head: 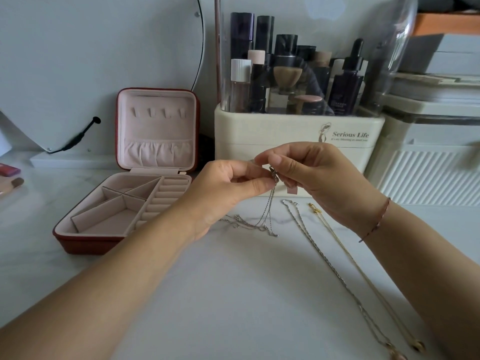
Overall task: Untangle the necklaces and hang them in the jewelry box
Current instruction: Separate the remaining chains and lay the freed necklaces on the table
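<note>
My left hand (228, 188) and my right hand (311, 175) meet above the table, both pinching the clasp end of a thin silver necklace (268, 209). Its chain hangs down and lies in a loose tangle on the white table. A second silver necklace (324, 258) and a gold necklace (348, 255) lie stretched out straight to the right, pendants near the frame's bottom edge. The red jewelry box (85, 241) stands open at the left, its pink lid upright with a row of small hooks (158, 113) and an elastic pocket; nothing hangs on the hooks.
A cream cosmetics organizer (298, 141) with bottles stands right behind my hands. A round mirror (91, 61) leans on the wall at the back left. A ribbed white container (428, 175) sits at the right. Makeup items (10, 178) lie at the left edge.
</note>
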The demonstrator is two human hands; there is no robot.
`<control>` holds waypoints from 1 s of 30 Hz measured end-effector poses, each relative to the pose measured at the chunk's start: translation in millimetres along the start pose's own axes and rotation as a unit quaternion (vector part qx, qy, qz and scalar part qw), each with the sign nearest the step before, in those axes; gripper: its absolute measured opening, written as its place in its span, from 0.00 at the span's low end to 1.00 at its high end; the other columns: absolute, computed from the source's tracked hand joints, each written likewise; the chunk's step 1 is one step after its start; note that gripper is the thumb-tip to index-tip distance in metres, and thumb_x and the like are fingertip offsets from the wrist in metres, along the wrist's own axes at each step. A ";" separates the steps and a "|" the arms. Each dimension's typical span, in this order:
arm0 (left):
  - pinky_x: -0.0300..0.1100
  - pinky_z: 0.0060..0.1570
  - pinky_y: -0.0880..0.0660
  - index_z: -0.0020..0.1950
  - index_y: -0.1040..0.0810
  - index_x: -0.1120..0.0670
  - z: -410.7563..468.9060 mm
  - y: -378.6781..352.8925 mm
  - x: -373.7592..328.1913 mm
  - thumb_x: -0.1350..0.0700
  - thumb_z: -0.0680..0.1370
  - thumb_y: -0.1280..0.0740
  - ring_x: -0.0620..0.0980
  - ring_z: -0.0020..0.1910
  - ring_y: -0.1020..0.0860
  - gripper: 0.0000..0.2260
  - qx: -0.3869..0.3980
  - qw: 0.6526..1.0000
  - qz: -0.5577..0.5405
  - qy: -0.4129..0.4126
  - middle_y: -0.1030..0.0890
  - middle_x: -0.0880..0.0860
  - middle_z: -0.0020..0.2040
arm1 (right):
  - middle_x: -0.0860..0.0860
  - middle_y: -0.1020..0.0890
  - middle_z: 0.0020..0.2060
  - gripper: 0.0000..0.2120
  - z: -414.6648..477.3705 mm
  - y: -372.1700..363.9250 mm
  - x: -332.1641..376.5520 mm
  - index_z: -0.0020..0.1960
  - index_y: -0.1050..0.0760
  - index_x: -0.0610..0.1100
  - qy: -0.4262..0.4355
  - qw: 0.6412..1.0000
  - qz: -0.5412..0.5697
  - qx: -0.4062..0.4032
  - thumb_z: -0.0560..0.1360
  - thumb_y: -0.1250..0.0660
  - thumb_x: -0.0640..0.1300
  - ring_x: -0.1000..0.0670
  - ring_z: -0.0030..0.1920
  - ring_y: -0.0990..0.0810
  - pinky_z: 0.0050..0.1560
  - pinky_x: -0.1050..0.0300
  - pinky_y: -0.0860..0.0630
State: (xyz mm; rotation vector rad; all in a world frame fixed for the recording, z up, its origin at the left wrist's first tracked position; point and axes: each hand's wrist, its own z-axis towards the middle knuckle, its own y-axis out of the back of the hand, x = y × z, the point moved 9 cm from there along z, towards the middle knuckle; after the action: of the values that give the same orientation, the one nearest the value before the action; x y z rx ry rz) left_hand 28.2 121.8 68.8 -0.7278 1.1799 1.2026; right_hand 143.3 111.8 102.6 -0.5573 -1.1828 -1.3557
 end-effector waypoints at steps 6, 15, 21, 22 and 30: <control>0.29 0.43 0.30 0.43 0.18 0.56 -1.0 -0.4 -1.1 0.61 0.74 0.31 0.37 0.34 0.25 0.02 -0.001 1.000 0.005 0.010 0.21 0.42 0.31 | 0.47 0.22 0.33 0.14 1.4 -0.9 -2.9 0.49 0.17 0.41 0.002 1.000 0.016 0.010 0.70 0.32 0.49 0.53 0.33 0.31 0.37 0.62 0.32; 0.32 0.39 0.29 0.39 0.25 0.55 0.4 5.1 1.2 0.68 0.74 0.35 0.44 0.35 0.28 0.09 -0.029 0.999 -0.024 0.011 0.24 0.47 0.31 | 0.47 0.15 0.42 0.03 0.2 -1.7 -5.2 0.44 0.19 0.44 -0.017 0.999 -0.035 0.018 0.72 0.29 0.37 0.58 0.35 0.26 0.37 0.69 0.29; 0.34 0.42 0.26 0.41 0.27 0.56 0.7 3.0 0.9 0.66 0.76 0.35 0.44 0.37 0.23 0.07 -0.021 0.998 -0.051 0.003 0.20 0.50 0.35 | 0.58 0.20 0.28 0.02 0.4 3.5 -3.6 0.42 0.21 0.44 -0.013 0.998 -0.057 -0.007 0.73 0.30 0.38 0.61 0.29 0.27 0.36 0.69 0.29; 0.36 0.41 0.25 0.42 0.27 0.56 0.7 2.9 1.4 0.66 0.77 0.36 0.45 0.36 0.22 0.07 -0.022 0.998 -0.059 0.004 0.20 0.51 0.35 | 0.58 0.21 0.28 0.02 0.8 4.1 -3.7 0.42 0.21 0.44 -0.014 0.998 -0.061 -0.013 0.73 0.30 0.39 0.61 0.29 0.27 0.36 0.69 0.29; 0.34 0.26 0.39 0.44 0.29 0.55 -0.5 5.0 4.6 0.65 0.79 0.39 0.44 0.25 0.36 0.06 -0.021 0.997 -0.069 0.027 0.25 0.51 0.31 | 0.55 0.22 0.30 0.08 2.4 18.5 -10.9 0.39 0.23 0.50 -0.034 0.995 -0.070 -0.069 0.76 0.33 0.51 0.53 0.34 0.25 0.43 0.52 0.28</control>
State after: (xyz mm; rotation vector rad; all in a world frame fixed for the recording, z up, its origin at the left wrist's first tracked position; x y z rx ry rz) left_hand 23.0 124.0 65.1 -0.8641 1.1313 1.1013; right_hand 161.7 122.5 99.7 -0.6328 -1.2073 -1.5584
